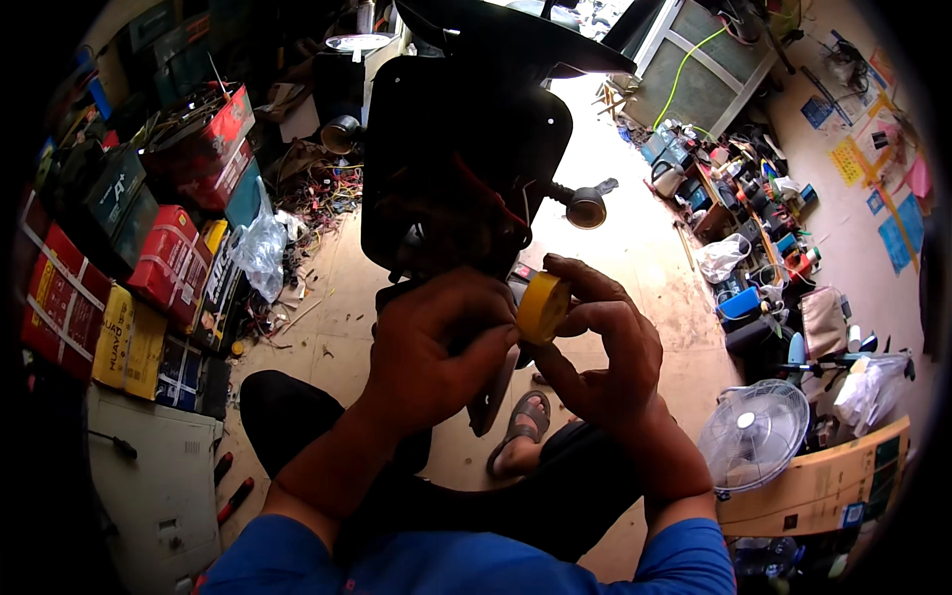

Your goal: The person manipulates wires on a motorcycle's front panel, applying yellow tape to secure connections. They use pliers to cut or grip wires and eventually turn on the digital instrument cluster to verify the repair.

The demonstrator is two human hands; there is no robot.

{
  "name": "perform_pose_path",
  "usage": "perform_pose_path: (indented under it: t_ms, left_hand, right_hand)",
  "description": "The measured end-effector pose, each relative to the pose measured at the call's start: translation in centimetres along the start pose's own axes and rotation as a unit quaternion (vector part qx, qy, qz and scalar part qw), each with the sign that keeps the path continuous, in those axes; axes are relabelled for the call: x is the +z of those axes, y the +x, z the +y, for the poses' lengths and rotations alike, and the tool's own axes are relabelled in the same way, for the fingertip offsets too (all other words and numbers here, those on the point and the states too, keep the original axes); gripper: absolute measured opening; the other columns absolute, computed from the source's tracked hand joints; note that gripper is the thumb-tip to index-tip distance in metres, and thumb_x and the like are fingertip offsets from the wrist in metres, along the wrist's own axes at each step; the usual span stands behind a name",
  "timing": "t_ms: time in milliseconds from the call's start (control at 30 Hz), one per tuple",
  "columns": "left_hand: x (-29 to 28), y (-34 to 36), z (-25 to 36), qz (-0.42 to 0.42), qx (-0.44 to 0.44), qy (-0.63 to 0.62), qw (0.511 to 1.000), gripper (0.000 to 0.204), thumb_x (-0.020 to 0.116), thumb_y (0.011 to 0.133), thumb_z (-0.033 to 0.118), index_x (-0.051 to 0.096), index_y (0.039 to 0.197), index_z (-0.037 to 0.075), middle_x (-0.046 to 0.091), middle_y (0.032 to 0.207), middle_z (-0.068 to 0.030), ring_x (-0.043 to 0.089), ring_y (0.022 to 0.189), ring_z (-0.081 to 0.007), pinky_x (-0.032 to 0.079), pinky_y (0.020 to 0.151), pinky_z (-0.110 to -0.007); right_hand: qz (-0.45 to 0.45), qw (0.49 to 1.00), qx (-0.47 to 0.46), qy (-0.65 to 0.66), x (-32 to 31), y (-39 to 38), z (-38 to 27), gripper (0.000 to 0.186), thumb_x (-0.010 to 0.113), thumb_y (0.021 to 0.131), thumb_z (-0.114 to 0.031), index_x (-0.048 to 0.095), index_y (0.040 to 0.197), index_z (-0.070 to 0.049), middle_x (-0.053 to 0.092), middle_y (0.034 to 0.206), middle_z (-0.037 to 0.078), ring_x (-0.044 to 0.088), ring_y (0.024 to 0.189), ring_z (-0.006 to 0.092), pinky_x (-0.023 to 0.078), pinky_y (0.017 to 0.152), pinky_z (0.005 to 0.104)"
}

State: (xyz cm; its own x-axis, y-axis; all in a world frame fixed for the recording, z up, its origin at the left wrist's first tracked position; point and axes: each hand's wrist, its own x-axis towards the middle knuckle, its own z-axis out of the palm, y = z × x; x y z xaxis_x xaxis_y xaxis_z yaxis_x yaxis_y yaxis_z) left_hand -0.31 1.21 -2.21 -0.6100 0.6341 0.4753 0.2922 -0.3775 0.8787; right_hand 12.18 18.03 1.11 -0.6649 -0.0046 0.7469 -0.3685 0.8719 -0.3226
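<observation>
A dark vehicle body (461,129) fills the upper middle, with a small round mirror or lamp (585,206) on a stalk at its right and loose wires hanging inside. My left hand (436,347) is closed at its lower part, thumb and forefinger pinched beside the tape; what they hold is too hidden to name. My right hand (610,352) grips a yellow roll of tape (542,307) between thumb and fingers, close to my left fingertips. Below my hands a dark narrow part (486,402) hangs down between my knees.
Stacked battery boxes (169,263) line the left, above a pale metal cabinet (159,486). A bag of clear plastic (260,248) lies by them. At right are a cluttered low shelf (734,218), a fan (754,436) and a wooden board (813,481). My sandalled foot (519,436) rests on the floor.
</observation>
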Motion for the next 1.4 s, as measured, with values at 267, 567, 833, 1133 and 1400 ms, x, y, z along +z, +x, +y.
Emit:
perform_pose_path:
  t_ms: [267, 567, 833, 1133, 1400]
  left_hand:
    - [0.5, -0.1, 0.0, 0.007, 0.077, 0.087, 0.993, 0.018, 0.074, 0.080, -0.006, 0.065, 0.094, 0.001, 0.069, 0.105, -0.0117, 0.068, 0.087, -0.0163, 0.054, 0.073, -0.027]
    - [1.0, 0.0, -1.2, 0.026, 0.287, 0.284, 0.915, 0.026, 0.078, 0.077, 0.000, 0.064, 0.097, 0.008, 0.070, 0.102, -0.0102, 0.069, 0.081, -0.0247, 0.057, 0.068, -0.033]
    - [0.5, 0.2, -0.5, 0.069, 0.262, 0.210, 0.939, 0.025, 0.076, 0.077, -0.004, 0.064, 0.096, 0.005, 0.070, 0.101, -0.0125, 0.070, 0.082, -0.0233, 0.056, 0.071, -0.030]
    - [0.2, 1.2, -0.5, 0.068, -0.015, -0.159, 0.985, 0.025, 0.071, 0.090, -0.003, 0.067, 0.114, 0.000, 0.072, 0.104, -0.0104, 0.070, 0.085, -0.0178, 0.056, 0.080, -0.031]
    - [2.6, 4.0, -0.4, 0.136, -0.130, -0.247, 0.951, 0.029, 0.070, 0.099, 0.009, 0.066, 0.124, -0.005, 0.074, 0.099, -0.0086, 0.070, 0.084, -0.0137, 0.055, 0.078, -0.030]
  right_hand:
    - [-0.009, 0.995, 0.080, 0.060, -0.1, 0.0, -0.7, 0.046, 0.091, 0.075, -0.001, 0.057, 0.107, -0.003, 0.070, 0.126, 0.025, 0.077, 0.103, 0.0300, 0.062, 0.082, 0.0352]
    - [-0.038, 0.979, 0.188, 0.070, -0.5, -0.2, -1.4, 0.060, 0.087, 0.077, -0.007, 0.058, 0.128, 0.003, 0.071, 0.118, 0.022, 0.076, 0.099, 0.0295, 0.061, 0.085, 0.0376]
    - [-0.061, 0.953, 0.274, 0.114, -1.9, 0.3, -0.9, 0.053, 0.096, 0.075, -0.012, 0.060, 0.112, 0.000, 0.073, 0.098, 0.011, 0.074, 0.090, 0.0149, 0.061, 0.075, 0.0292]
    - [-0.013, 0.866, 0.286, 0.410, -4.2, 1.4, -0.1, 0.036, 0.079, 0.082, 0.015, 0.062, 0.110, 0.002, 0.070, 0.115, 0.014, 0.072, 0.101, 0.0192, 0.061, 0.089, 0.0332]
    - [0.023, 0.977, 0.139, 0.160, -3.5, 4.3, -0.3, 0.030, 0.080, 0.084, 0.012, 0.063, 0.105, 0.001, 0.069, 0.114, 0.011, 0.072, 0.100, 0.0163, 0.062, 0.084, 0.0287]
